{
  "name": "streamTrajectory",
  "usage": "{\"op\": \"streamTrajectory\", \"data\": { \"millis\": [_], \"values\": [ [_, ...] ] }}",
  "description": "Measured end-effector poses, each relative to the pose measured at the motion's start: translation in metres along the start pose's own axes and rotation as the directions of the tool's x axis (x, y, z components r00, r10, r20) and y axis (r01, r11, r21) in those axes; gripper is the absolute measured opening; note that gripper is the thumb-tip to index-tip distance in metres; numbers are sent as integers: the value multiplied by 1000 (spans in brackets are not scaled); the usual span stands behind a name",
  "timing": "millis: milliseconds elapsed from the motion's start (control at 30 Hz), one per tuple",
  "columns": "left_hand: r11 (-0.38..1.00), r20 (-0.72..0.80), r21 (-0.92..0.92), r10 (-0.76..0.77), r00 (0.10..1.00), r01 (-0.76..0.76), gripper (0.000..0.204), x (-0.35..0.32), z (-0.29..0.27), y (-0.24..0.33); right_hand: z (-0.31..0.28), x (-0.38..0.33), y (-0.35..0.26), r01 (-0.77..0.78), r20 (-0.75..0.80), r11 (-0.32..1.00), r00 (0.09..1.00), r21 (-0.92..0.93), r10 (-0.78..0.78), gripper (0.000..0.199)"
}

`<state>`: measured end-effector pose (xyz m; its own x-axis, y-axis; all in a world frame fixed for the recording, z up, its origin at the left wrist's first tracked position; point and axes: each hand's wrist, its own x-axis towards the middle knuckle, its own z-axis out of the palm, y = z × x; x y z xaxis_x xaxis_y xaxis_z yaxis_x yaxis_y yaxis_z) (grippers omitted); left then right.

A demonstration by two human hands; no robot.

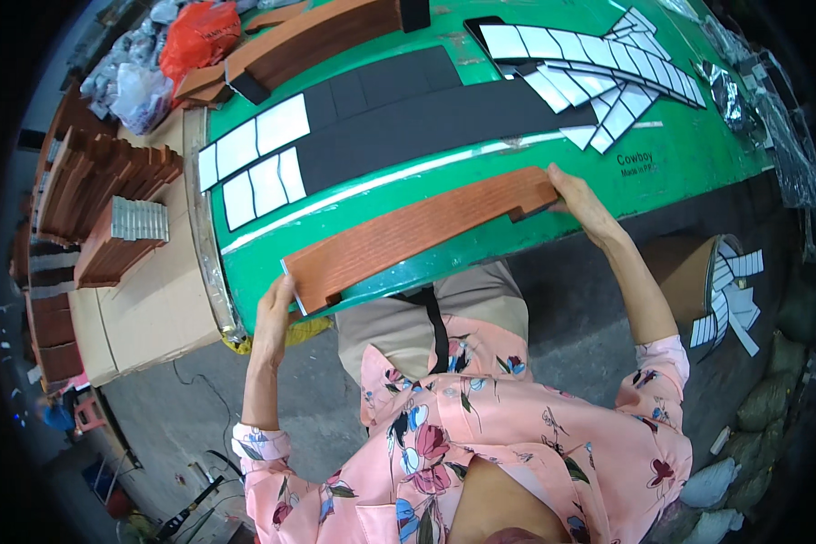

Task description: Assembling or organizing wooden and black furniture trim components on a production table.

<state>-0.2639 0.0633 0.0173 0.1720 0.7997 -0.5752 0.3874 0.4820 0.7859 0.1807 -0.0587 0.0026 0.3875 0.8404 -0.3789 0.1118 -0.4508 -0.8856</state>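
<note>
Between my two hands is a reddish-brown wood-grain board [417,234], held above the near edge of the green table. My left hand [277,301] grips its left end, where a thin white strip runs along the edge. Around the right end, beside a stepped notch in the lower side, my right hand [573,199] is closed. Black sheets [435,127] lie flat on the table beyond the board. White squares [265,189] cover their left ends. A pile of white-backed strips [598,77] with dark dividing lines rests at the far right.
More brown boards [317,45] lie at the table's far left, near a red plastic bag [199,38]. Stacked brown pieces [109,186] stand on cardboard [145,317] at left. An open round bin [684,272] holding white scraps stands right of the green table [698,172].
</note>
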Motion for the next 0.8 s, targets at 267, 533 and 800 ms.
{"op": "streamTrajectory", "data": {
  "millis": [267, 533, 800],
  "values": [
    [1000, 143, -11, -6, 990, 8, 42, -15, 5, -3, 1, -52, 1, -151, 128, 988, 980, -20, 152, 50],
    [987, 71, -142, -59, 996, 69, 44, -54, 5, -34, 17, -69, 5, -168, 144, 982, 977, 86, 154, 40],
    [938, 122, -320, -98, 988, 133, 63, -53, 3, -44, 6, -79, 6, -131, 191, 976, 977, 173, 97, 44]
  ]
}}
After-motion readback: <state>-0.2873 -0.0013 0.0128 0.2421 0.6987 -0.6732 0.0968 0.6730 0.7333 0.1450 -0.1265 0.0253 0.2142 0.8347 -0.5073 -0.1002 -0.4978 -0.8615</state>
